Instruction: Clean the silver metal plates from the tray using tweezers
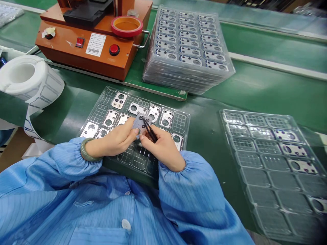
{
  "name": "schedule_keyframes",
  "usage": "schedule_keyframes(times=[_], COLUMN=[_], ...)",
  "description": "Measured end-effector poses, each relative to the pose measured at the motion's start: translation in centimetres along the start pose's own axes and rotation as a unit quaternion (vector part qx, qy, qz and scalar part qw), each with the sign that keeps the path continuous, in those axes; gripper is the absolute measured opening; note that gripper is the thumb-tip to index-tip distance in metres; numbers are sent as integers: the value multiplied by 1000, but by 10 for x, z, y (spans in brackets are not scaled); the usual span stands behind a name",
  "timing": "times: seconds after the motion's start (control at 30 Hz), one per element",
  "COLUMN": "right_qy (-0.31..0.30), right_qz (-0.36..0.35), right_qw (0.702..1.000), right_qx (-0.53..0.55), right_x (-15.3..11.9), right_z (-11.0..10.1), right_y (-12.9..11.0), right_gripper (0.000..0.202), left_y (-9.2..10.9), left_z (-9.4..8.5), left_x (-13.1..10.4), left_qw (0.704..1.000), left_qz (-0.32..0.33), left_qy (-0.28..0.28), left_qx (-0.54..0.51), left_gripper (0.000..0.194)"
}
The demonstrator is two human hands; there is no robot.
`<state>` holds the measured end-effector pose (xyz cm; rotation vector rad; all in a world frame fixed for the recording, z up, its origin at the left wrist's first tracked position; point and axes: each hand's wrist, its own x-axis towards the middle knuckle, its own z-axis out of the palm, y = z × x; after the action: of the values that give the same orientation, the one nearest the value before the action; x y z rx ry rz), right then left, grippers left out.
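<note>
And right over the nearer tray [180, 123], a small grey plate [137, 127] is pinched by the thumb and fingers of the left hand [116, 137]! Black tweezers [150, 132] are gripped in the right hand [163, 146], their tips poised at the plate's dark rings; whether contact is made cannot be told. This piece looks unfinished. More silver plates [167, 118] are seated below, likely awaiting attention, and just four are seen in the far-right tray [258, 178], so plenty seems left. Behind, a tray stack [176, 81] is topped with filled rows.

A tape roll [127, 33] tops an orange machine [102, 60].
</note>
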<state>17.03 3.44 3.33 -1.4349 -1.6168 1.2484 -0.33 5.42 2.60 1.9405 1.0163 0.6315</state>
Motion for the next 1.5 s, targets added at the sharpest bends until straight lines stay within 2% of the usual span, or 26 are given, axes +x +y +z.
schedule_keyframes(times=[0.23,0.6,0.77,1.17,1.5], right_qy=[3,-19,-15,14,15], right_qz=[2,25,15,-33,-32], right_qw=[1000,999,1000,998,999], right_qx=[4,6,0,-51,-28], right_x=[0,1,0,-4,-4], right_z=[1,0,0,-5,-2], right_y=[0,-2,-1,3,5], right_gripper=[9,11,10,16,14], left_y=[0,0,0,-2,-2], left_z=[2,2,1,0,2], left_x=[1,-1,-1,1,1], left_qw=[1000,999,999,1000,999], left_qz=[-4,-14,-20,1,15], left_qy=[11,-29,-38,-13,-5], left_qx=[-9,36,23,-2,-45], left_gripper=[9,10,11,12,8])
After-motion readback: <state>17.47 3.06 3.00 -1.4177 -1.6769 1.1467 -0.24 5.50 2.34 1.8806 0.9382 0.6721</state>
